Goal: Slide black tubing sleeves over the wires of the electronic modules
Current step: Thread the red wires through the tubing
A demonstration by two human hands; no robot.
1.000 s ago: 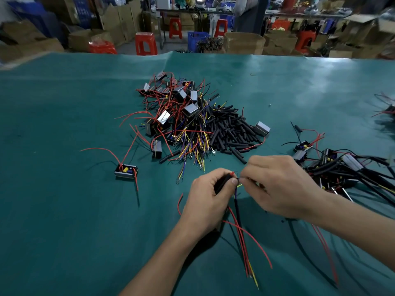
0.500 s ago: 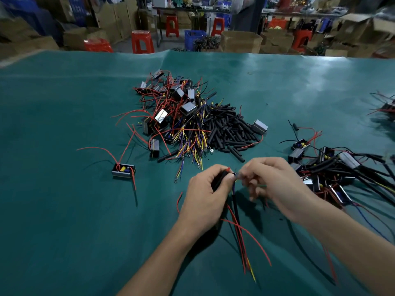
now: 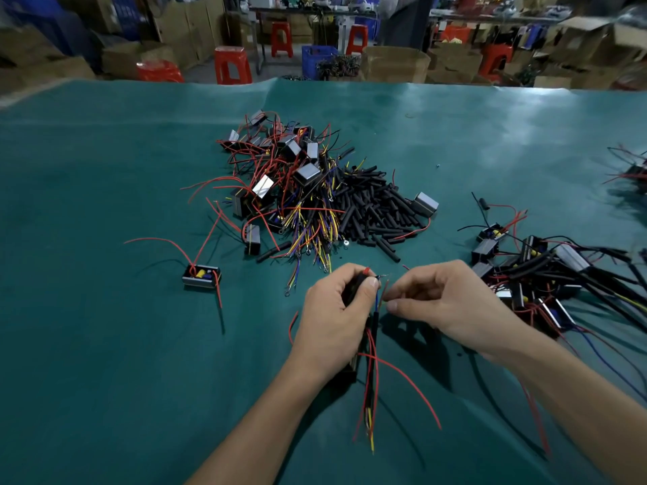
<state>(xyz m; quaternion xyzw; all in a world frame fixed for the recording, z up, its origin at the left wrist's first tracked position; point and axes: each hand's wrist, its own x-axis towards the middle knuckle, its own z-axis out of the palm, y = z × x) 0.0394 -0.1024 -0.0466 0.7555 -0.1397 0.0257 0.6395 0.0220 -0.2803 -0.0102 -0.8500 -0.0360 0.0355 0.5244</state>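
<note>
Since a moment ago the right hand (image 3: 441,302) has drawn slightly away from the left hand (image 3: 336,316), which grips a black sleeve (image 3: 374,323), while right fingertips pinch wire ends (image 3: 384,292) between them, ready for threading next.

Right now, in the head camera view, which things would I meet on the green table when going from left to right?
lone module → pile of unsleeved modules → heap of black tubing sleeves → grey module beside the heap → pile of sleeved modules → tangle of wires at the right edge
</note>
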